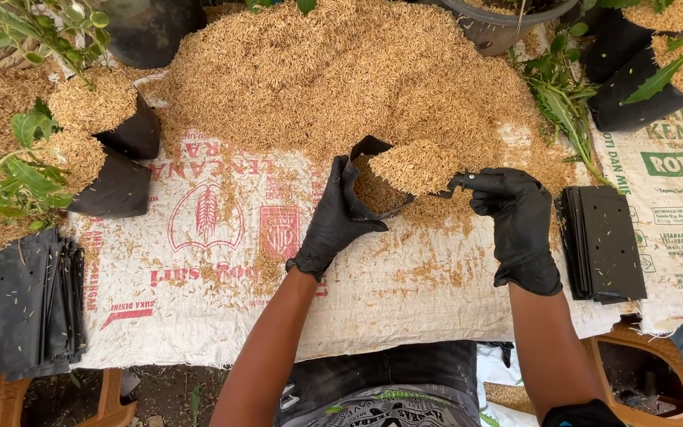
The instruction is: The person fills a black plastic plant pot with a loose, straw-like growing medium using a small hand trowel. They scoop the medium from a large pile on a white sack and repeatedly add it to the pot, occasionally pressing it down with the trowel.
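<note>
A person's black-gloved left hand [333, 225] gripped the rim of a small black planting bag [373, 186], fingers closed on its near edge, while the gloved right hand [515, 225] pinched the far side of the rim between thumb and fingers, holding the mouth open. The bag lay tilted at the foot of a large heap of rice husks [333, 71], near the middle of the white woven sack sheet [223, 300] that covered the work surface, and husks mounded over its opening. Loose husks lay scattered on the sheet just beside both hands. A flat stack of empty black bags [602, 241] rested near the sheet's right edge, just beyond the right hand, and another stack of black bags [33, 308] sat at the left edge. Toward the far left corner, filled bags holding green seedlings [96, 150] lay on their sides, and more filled bags with seedlings [642, 79] stood at the far right corner.
</note>
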